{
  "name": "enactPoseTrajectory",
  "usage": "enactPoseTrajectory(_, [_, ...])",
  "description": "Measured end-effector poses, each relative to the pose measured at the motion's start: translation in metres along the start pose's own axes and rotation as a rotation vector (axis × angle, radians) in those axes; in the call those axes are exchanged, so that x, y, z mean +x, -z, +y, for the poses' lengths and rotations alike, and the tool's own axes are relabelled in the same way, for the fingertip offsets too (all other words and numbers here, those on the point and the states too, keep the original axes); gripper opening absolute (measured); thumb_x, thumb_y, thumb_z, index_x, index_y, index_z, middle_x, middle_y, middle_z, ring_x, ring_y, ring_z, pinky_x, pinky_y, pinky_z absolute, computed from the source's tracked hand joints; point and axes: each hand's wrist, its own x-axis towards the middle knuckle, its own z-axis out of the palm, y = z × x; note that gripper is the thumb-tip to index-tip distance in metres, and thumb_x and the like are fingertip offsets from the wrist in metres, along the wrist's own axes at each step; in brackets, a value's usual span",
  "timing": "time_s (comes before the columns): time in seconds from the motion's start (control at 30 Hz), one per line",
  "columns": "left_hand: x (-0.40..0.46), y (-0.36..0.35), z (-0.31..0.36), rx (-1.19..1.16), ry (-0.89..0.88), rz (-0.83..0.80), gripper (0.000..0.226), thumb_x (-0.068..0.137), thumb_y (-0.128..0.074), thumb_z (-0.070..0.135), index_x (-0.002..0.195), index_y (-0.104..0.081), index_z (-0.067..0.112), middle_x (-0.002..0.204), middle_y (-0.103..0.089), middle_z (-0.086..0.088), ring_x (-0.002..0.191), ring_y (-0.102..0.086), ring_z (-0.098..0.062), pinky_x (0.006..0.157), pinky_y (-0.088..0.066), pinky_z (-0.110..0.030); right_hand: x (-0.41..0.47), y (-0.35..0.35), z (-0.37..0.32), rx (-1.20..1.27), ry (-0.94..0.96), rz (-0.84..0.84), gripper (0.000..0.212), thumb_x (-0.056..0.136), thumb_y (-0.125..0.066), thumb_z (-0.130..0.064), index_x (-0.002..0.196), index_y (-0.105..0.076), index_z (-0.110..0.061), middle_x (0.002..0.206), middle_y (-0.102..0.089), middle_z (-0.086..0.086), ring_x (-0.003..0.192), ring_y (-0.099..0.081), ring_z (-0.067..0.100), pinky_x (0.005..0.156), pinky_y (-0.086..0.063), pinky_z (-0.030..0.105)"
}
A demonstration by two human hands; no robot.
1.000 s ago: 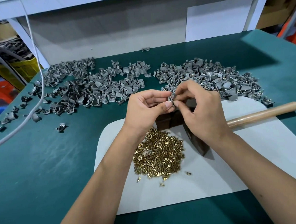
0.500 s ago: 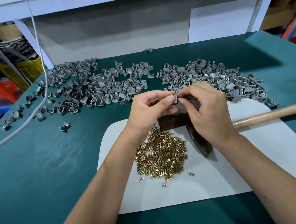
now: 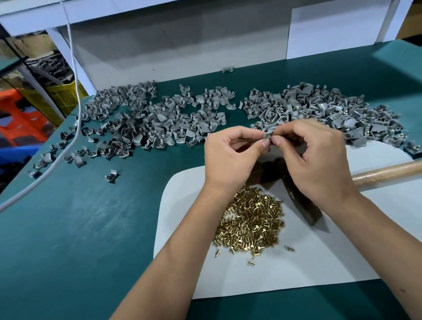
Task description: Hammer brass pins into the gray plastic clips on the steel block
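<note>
Gray plastic clip [image 3: 266,135] pinched between fingertips of both hands, left hand [image 3: 232,158] and right hand [image 3: 315,160] meeting above the steel block [image 3: 268,173]. Something small and dark at the clip's right side under the right fingertips; too small to tell whether a pin. Block mostly hidden beneath the hands, standing on the white mat [image 3: 312,260]. Brass pins [image 3: 251,222] heaped just in front of the block, a few strays [image 3: 289,248] beside the heap. Hammer [image 3: 395,172] lying across the mat to the right, head beneath the right wrist. Piles of gray clips [image 3: 152,119] spread along the far side of the tabletop [image 3: 72,232]; wide bare green surface to the left. White cable [image 3: 73,69] hanging at the left edge. Compared with a second ago, hands raised slightly and the clip turned, otherwise same spot.
</note>
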Motion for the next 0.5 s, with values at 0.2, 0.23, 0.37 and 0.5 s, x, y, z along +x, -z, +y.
enactPoseTrajectory(0.2, [-0.0019, -0.0061, 0.0029, 0.028, 0.024, 0.004, 0.016, 0.079, -0.081, -0.006, 0.084, -0.078, 0.009, 0.081, -0.078, -0.008, 0.078, -0.077, -0.023, 0.079, -0.063, -0.035, -0.0002, 0.0013, -0.0035, -0.043, -0.011, 0.028, 0.006, 0.091, -0.07, -0.005, 0.095, -0.075, -0.004, 0.089, -0.072, 0.006, 0.083, -0.066, 0.021, 0.076, -0.056, 0.04])
enactPoseTrajectory(0.23, [-0.0017, -0.0063, 0.0036, 0.031, 0.029, 0.007, 0.016, 0.079, -0.081, -0.006, 0.082, -0.078, 0.01, 0.08, -0.078, -0.008, 0.077, -0.077, -0.023, 0.078, -0.063, -0.035, -0.0005, 0.0006, -0.0041, -0.048, -0.01, 0.032, 0.006, 0.09, -0.07, -0.004, 0.094, -0.075, -0.004, 0.089, -0.072, 0.006, 0.083, -0.066, 0.021, 0.075, -0.056, 0.04])
enactPoseTrajectory(0.37, [-0.0019, -0.0075, 0.005, 0.038, 0.046, 0.013, 0.018, 0.079, -0.081, -0.006, 0.078, -0.077, 0.011, 0.079, -0.078, -0.01, 0.077, -0.077, -0.027, 0.076, -0.063, -0.035, -0.0023, -0.002, -0.0049, -0.072, -0.008, 0.045, 0.005, 0.089, -0.07, -0.003, 0.092, -0.074, -0.004, 0.087, -0.071, 0.006, 0.081, -0.065, 0.021, 0.074, -0.056, 0.041])
enactPoseTrajectory(0.5, [-0.0029, -0.0091, 0.0041, 0.042, 0.065, 0.027, 0.012, 0.079, -0.081, -0.006, 0.08, -0.077, 0.006, 0.08, -0.077, -0.012, 0.08, -0.077, -0.032, 0.08, -0.064, -0.042, -0.0035, -0.0037, -0.0056, -0.082, -0.024, 0.051, 0.004, 0.087, -0.069, -0.001, 0.089, -0.071, -0.004, 0.085, -0.07, 0.007, 0.079, -0.063, 0.023, 0.072, -0.054, 0.043])
